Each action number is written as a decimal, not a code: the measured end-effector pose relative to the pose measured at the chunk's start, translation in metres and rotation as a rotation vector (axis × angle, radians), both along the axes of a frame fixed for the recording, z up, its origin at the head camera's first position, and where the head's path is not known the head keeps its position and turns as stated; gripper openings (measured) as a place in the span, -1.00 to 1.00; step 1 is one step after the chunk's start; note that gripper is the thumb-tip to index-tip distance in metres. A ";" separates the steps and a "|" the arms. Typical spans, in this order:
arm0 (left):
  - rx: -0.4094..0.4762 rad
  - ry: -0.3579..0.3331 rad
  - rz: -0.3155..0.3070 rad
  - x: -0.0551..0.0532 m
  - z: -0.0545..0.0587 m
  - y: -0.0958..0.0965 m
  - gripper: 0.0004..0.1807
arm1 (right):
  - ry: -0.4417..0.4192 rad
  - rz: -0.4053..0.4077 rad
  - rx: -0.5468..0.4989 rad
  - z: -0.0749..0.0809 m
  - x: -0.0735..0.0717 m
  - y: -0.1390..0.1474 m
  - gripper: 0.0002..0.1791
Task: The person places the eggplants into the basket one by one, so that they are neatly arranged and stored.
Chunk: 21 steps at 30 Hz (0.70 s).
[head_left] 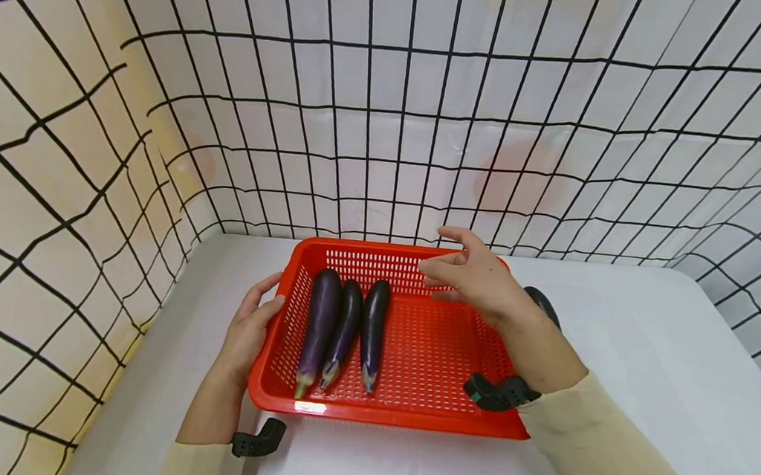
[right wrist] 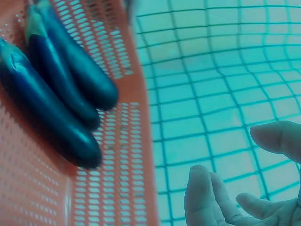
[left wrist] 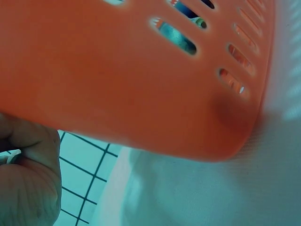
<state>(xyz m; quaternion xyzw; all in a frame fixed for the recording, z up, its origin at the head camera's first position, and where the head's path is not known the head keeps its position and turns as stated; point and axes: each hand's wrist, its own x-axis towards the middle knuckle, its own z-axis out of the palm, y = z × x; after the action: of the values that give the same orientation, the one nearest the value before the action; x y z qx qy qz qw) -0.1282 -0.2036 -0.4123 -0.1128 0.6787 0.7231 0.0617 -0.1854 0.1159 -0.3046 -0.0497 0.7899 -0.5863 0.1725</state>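
Three dark purple eggplants lie side by side in the left half of a red perforated plastic basket (head_left: 426,345): a left one (head_left: 321,322), a middle one (head_left: 344,328) and a right one (head_left: 373,334). My left hand (head_left: 248,331) grips the basket's left rim; in the left wrist view its fingers show just under the red wall (left wrist: 117,94). Over the basket's back right part hovers my right hand (head_left: 474,275), fingers spread and nothing between them. Outside the basket's right side, another eggplant (head_left: 543,306) lies on the table, partly hidden behind my right forearm.
A white-covered table (head_left: 639,362) bears the basket. Black wire grid panels (head_left: 403,120) rise behind it and along both sides. Dark wrist cameras (head_left: 499,392) are strapped over the beige sleeves.
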 end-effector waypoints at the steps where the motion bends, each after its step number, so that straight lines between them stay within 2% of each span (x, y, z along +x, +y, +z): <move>1: -0.001 -0.001 0.001 0.000 0.000 0.000 -0.51 | 0.017 -0.004 -0.008 0.001 0.002 0.005 -0.11; 3: -0.004 -0.005 0.003 0.000 0.000 0.000 -0.50 | 0.052 -0.018 -0.019 0.004 0.007 0.016 -0.12; 7: -0.008 -0.004 0.003 0.000 0.000 -0.001 -0.50 | 0.150 -0.061 0.028 0.007 0.016 0.038 -0.15; 10: -0.010 -0.001 0.001 0.000 0.000 -0.001 -0.50 | 0.232 -0.114 0.097 0.006 0.023 0.056 -0.17; 12: -0.010 -0.001 0.001 -0.001 0.000 -0.001 -0.50 | 0.268 -0.160 0.104 0.004 0.026 0.069 -0.18; 16: -0.005 -0.006 -0.002 -0.001 0.000 -0.002 -0.51 | 0.306 -0.262 0.016 -0.011 0.032 0.096 -0.22; 21: 0.004 -0.007 -0.005 0.000 0.000 -0.002 -0.51 | 0.262 -0.440 -0.147 -0.037 0.036 0.126 -0.25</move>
<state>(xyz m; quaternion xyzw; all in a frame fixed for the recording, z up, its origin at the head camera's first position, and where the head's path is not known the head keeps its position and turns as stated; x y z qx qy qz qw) -0.1287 -0.2056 -0.4123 -0.1136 0.6774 0.7238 0.0661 -0.1489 0.2418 -0.3417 0.0352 0.7525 -0.6542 -0.0669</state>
